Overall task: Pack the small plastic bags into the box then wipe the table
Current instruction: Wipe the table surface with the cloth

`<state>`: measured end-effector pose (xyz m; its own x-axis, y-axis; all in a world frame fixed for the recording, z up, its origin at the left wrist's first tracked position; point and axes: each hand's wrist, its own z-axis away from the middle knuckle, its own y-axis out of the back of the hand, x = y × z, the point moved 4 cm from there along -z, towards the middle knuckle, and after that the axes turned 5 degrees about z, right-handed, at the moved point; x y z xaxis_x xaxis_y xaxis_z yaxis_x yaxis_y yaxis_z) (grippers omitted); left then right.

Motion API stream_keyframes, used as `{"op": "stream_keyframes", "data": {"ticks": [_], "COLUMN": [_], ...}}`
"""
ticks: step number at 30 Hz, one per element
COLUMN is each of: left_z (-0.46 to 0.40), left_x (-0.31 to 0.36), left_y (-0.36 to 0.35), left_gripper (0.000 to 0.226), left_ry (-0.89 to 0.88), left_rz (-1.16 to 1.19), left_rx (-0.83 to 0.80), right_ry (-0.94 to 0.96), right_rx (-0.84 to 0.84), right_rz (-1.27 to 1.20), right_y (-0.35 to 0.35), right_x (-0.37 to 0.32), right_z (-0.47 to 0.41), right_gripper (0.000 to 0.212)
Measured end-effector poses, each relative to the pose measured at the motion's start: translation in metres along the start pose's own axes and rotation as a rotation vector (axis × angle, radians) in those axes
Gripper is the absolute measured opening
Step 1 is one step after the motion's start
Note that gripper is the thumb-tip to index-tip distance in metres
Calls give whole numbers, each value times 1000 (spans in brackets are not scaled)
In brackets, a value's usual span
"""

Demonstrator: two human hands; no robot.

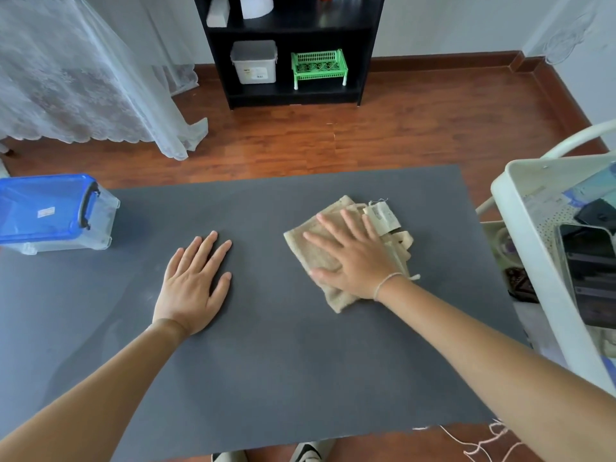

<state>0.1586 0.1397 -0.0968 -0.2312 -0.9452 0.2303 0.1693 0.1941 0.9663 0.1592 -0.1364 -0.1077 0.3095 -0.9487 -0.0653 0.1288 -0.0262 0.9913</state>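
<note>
A beige cloth (pixel 310 253) with a white label lies folded on the dark grey table (pixel 283 361), right of centre. My right hand (pixel 353 258) presses flat on it, fingers straight and spread. My left hand (pixel 193 281) rests flat on the bare table to the left of the cloth, fingers straight. A clear plastic box (pixel 56 215) with a blue lid stands shut at the table's far left edge. No small plastic bags show on the table.
A white cart (pixel 520 228) holding a phone and other items stands close against the table's right side. Beyond the table is wooden floor, a black shelf (pixel 290 48) with a green basket and a grey bin, and a lace curtain at left.
</note>
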Motion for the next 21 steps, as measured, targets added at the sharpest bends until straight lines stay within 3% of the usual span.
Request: {"op": "stream_keyframes", "data": {"ticks": [2,5,8,10,14,16,18,21], "left_z": [0,0,-1,-1,-1,0,-1,1], "left_x": [0,0,-1,-2,-5,-6,-7,-4], "left_y": [0,-1,-2,-2,-5,-6,-7,-4], "left_gripper": [63,63,63,62,57,53,51,52], "left_ry": [-2,-7,-10,-16,-30,-39,-47,-66], "left_rz": [-2,-5,0,0,22,29,34,60], "left_rx": [1,4,13,19,19,19,12,1], "right_ry": [-111,-552,-876,-802,-106,122,33,-512], "right_rx": [16,2,-24,-23,-13,-6,12,-30], "right_rz": [16,-34,-114,-130,-7,23,41,15], "right_y": [3,10,14,14,-2,-9,-9,-8], "right_x": [48,135,141,92,-53,-75,-37,52], "right_z": [8,13,-3,-23,2,54,92,134], "right_gripper": [65,65,73,71,62,59,57,55]}}
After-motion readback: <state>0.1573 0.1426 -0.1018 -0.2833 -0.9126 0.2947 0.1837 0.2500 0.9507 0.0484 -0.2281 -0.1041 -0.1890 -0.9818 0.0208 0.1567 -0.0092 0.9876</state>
